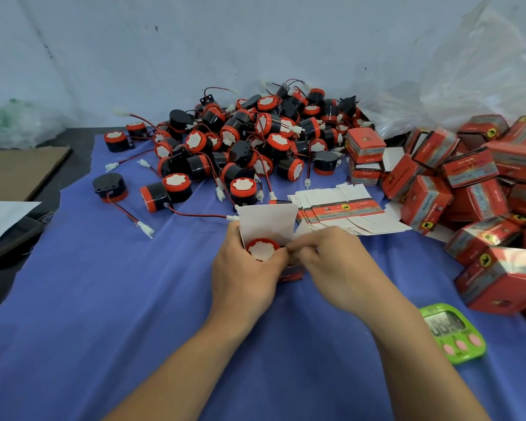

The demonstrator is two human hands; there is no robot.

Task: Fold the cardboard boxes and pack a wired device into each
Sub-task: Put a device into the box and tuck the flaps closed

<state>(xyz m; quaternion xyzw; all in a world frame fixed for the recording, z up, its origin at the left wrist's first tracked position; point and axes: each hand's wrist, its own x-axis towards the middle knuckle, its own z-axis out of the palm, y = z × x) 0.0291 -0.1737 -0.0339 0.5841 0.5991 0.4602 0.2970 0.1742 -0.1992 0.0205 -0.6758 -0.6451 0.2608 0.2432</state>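
My left hand [245, 268] grips a small red cardboard box [268, 220] whose white top flap stands open. Inside it sits a round device [262, 249] with a red rim and white face. My right hand [328, 262] pinches at the box's right side flap, just beside the device. A stack of flat unfolded boxes [343, 208] lies right behind the hands. A big pile of black and red wired devices [243, 141] covers the far middle of the blue cloth [119, 299].
Packed red boxes [480, 189] are heaped along the right side. A green timer [453, 331] lies at the near right. Loose devices with red wires [110, 186] sit at the left. A clear plastic bag [468, 74] rises at the back right, and brown cardboard [19, 168] lies at the far left.
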